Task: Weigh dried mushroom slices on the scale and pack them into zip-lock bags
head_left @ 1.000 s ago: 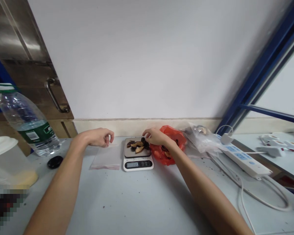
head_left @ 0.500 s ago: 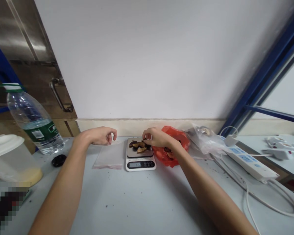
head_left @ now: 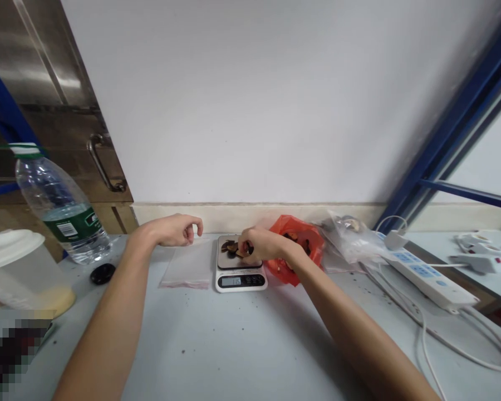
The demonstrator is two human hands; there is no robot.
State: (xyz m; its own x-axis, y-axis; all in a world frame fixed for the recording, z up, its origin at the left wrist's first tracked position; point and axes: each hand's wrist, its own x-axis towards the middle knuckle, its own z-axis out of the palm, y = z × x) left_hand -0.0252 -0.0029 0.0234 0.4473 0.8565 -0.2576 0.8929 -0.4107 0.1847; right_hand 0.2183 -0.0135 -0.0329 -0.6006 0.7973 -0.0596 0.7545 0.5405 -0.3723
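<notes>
A white kitchen scale [head_left: 241,281] with a lit display stands mid-table, with dark-edged, dried brown slices [head_left: 230,248] heaped on its plate. My right hand [head_left: 261,245] reaches over the plate from the right, its fingertips closed on some of the dried slices and hiding part of the heap. Beside it lies a rumpled red plastic bag [head_left: 317,236] holding more of these slices, partly covered by my right wrist. My left hand [head_left: 173,229] hovers above flat clear plastic bags [head_left: 186,267] left of the scale, fingers loosely curled and apart, with nothing in them.
At left stand a large water bottle [head_left: 73,223], a lidded plastic tub [head_left: 16,273] and a small black object [head_left: 102,273]. On the right are a clear bag [head_left: 350,239] with contents, a power strip [head_left: 432,278] and loose white cables [head_left: 463,353]. A wall rises behind.
My right hand has lowered and moved slightly toward the viewer over the plate, covering more of the dried slices. The left hand has hardly moved.
</notes>
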